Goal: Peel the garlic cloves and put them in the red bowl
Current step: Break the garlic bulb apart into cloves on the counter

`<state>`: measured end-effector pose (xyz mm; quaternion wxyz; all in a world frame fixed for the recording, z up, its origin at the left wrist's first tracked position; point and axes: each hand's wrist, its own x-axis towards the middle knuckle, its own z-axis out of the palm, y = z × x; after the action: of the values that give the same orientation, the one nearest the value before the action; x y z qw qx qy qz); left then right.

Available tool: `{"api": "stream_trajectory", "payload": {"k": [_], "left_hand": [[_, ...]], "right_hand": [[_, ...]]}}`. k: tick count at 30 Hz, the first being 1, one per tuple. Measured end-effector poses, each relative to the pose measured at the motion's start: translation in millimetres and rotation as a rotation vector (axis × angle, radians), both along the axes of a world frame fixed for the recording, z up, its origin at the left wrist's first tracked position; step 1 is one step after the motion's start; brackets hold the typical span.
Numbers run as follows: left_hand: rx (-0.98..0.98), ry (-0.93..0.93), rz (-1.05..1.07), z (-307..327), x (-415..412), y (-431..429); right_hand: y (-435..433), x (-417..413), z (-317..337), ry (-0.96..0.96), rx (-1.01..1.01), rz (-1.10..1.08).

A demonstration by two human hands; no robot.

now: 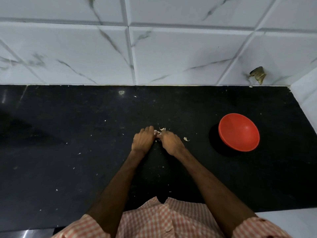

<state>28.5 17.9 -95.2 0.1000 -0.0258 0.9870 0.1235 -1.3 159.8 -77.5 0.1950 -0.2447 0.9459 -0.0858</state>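
Garlic cloves (158, 133) sit between both hands at the middle of the black countertop (68, 152), too small and too hidden to tell which way they point. The left hand (143, 139) and right hand (171, 142) curl their fingers onto the garlic cloves. A peel scrap (186, 139) lies just to their right. The red bowl (238, 132) stands well apart on the right, its inside showing bare red.

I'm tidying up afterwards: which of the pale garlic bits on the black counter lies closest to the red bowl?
The lone garlic bit just right of the right hand. The other bits cluster at the fingertips, farther from the red bowl.
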Motion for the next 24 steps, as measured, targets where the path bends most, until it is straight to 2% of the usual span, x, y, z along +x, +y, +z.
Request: {"api": "stream_trajectory", "payload": {"k": [6, 8, 10, 12, 15, 21, 24], "left_hand": [[0.276, 0.091, 0.268, 12.6, 5.8, -2.1], [0.372, 0.149, 0.363, 13.6, 10.1, -2.6], [0.565, 0.129, 0.463, 10.6, 13.5, 2.2], [0.848, 0.088, 0.506, 6.1, 17.8, 12.2], [1.138, 0.091, 0.583, 5.5, 26.7, 23.9], [1.259, 0.089, 0.555, 11.9, 32.3, 27.2], [1.261, 0.1, 0.531, 14.9, 32.3, 27.0]], "right_hand": [[10.3, -4.6, -10.0, -0.059, -0.263, -0.268], [11.5, -6.0, -13.1, -0.082, -0.406, -0.346], [8.9, -3.7, -10.0, -0.138, -0.565, -0.434], [5.5, 1.2, -2.9, -0.227, -0.723, -0.55], [5.9, 7.9, -0.8, -0.298, -0.84, -0.665], [-2.3, 18.3, -5.6, -0.54, -0.887, -0.695], [-7.6, 21.2, -2.4, -0.601, -0.896, -0.727]]}}
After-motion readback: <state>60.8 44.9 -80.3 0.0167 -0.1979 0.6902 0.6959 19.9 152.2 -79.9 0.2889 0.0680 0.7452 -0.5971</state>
